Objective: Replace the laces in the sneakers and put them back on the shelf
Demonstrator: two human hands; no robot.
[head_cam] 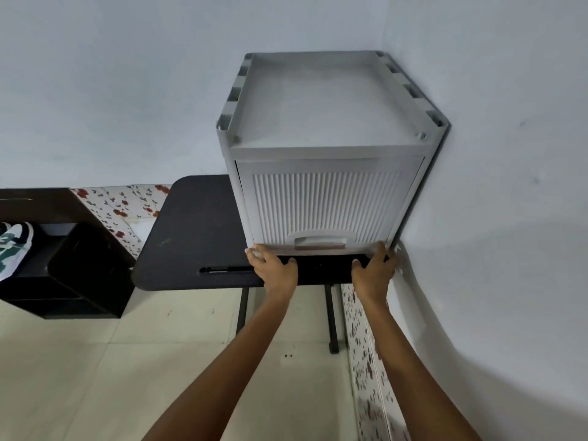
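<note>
The left hand [273,268] and the right hand [374,270] are both grasping the lower edge of the ribbed door [324,208] of the grey plastic cabinet [327,103], one at each bottom corner, with a dark gap showing under the edge. The cabinet is standing on the dark counter [191,237] in the room's corner. Well apart from the hands, at the far left, a white and green sneaker [11,246] is lying on the black shelf [79,300], partly cut off by the frame.

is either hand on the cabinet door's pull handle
No, the left hand and right hand grip the bottom edge of the ribbed door near its corners, the handle bare between them.
</note>
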